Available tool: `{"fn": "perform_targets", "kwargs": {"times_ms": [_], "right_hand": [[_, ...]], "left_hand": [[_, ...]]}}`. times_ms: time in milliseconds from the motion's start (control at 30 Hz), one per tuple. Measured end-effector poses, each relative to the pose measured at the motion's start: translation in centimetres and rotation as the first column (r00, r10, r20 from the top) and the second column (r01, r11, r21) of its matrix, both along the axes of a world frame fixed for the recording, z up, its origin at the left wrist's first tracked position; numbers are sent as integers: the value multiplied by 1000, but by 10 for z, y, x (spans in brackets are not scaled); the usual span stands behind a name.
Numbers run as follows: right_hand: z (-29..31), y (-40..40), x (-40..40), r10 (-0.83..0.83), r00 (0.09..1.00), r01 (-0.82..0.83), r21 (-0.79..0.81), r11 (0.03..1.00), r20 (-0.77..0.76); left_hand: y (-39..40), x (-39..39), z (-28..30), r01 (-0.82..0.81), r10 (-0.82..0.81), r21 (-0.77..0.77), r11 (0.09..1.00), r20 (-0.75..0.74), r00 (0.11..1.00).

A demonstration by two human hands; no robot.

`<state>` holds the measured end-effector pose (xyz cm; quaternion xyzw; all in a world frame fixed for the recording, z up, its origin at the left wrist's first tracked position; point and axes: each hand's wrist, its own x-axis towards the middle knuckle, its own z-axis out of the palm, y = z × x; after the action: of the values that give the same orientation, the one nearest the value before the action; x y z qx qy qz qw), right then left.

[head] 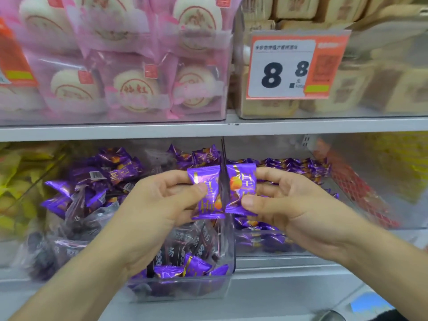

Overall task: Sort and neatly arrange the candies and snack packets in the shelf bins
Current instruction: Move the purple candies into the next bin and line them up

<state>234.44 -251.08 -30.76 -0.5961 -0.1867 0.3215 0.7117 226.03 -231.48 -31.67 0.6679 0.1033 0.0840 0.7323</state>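
1. Left hand (159,200): thumb and fingers pinching one purple candy packet (206,193), held upright in front of the lower shelf.
2. Right hand (284,202): thumb and fingers pinching a second purple packet (242,188), edge to edge with the first, both printed faces toward the camera.
3. Position of held packets: above the clear divider wall (224,163) between two bins, not yet set down in either.
4. Left-centre bin (185,290): mixed stock; purple packets jumbled at all angles with dark clear-wrapped sweets (183,246) among them. Sorting unfinished here.
5. Right-centre bin (266,251): purple packets only, as far as visible; back row lined up fairly evenly, front part partly hidden behind the right hand.
6. Far-left bin: yellow packets (20,181), blurred, order not judged.
7. Upper shelf: pink-wrapped round cakes (134,89), tan boxed goods, price tag (287,66) reading 8.8. Appears stocked and tidy.
8. Progress estimate: early to middle. Probably remaining: placing the two held packets, separating purple from dark sweets, straightening the left-centre bin.
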Motion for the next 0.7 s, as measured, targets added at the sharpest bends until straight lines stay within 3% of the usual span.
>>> {"fn": "perform_targets", "kwargs": {"times_ms": [167, 433, 700], "right_hand": [[0, -1, -1, -26, 999, 27, 30, 999, -45], [1, -5, -7, -16, 984, 20, -22, 1000, 179], [-1, -10, 1, -144, 960, 155, -31, 987, 240]], "left_hand": [[-13, 5, 3, -80, 79, 17, 997, 44, 996], [-28, 8, 5, -115, 83, 206, 972, 156, 984], [-41, 18, 7, -93, 94, -18, 996, 78, 992]]}}
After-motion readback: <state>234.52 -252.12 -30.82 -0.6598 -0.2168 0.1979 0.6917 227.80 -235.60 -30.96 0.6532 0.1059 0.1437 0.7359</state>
